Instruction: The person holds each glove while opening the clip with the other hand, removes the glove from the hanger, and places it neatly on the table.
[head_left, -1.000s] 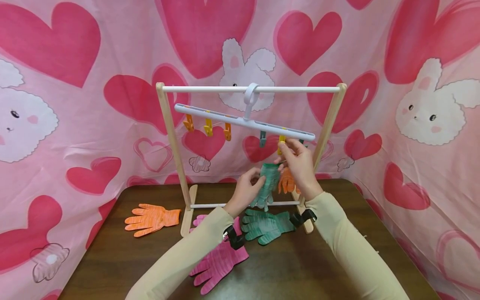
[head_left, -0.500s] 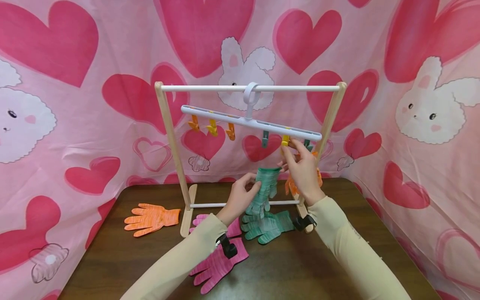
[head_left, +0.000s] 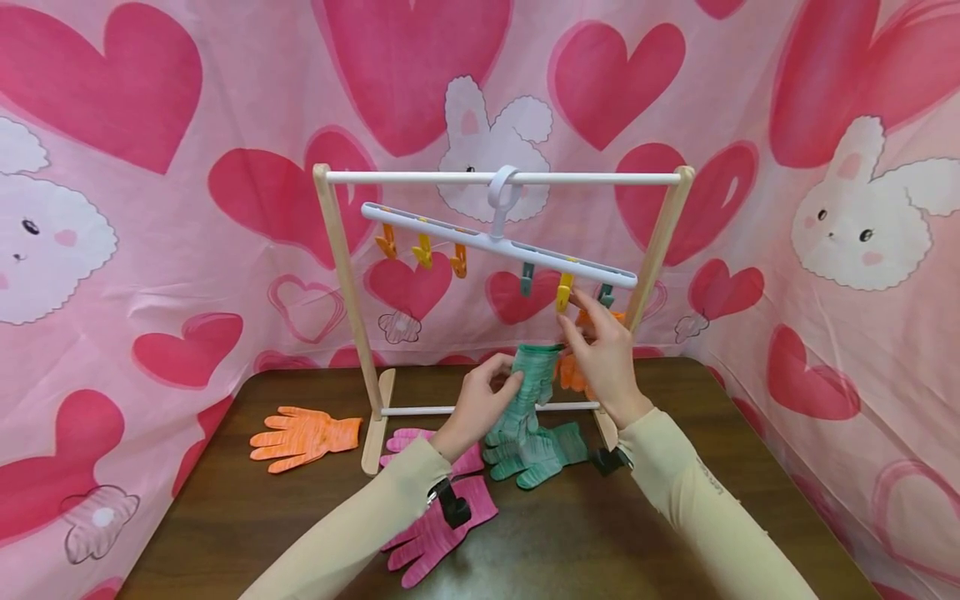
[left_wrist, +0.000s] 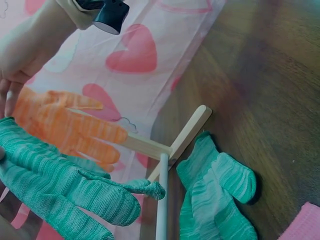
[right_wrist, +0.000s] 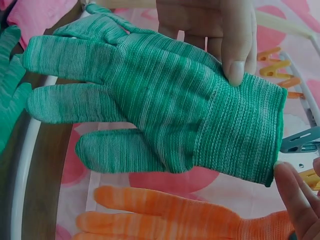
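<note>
My left hand [head_left: 480, 400] pinches a green striped knit glove [head_left: 536, 375] near its cuff; in the right wrist view the thumb presses on the cuff [right_wrist: 245, 120] and the glove's fingers hang free. The right hand [head_left: 609, 362] has thumb and index finger at the lower end of a yellow clothespin [head_left: 565, 293] on the white hanger [head_left: 498, 243]. Another right fingertip [right_wrist: 282, 172] meets the cuff's edge. The cuff is below the clothespin, apart from it. An orange glove [left_wrist: 70, 125] hangs behind the right hand.
The hanger tilts down to the right on a wooden rack's white bar [head_left: 420, 177], with several more clothespins. On the table lie an orange glove [head_left: 303, 437], a second green glove [head_left: 551, 454] and pink gloves [head_left: 442, 525]. A lower rail [head_left: 416, 411] runs behind them.
The green glove has come down a little in my left hand, its cuff turned broader to view. The hanger swung right, then slightly back. My right fingers moved lower along the yellow clothespin.
</note>
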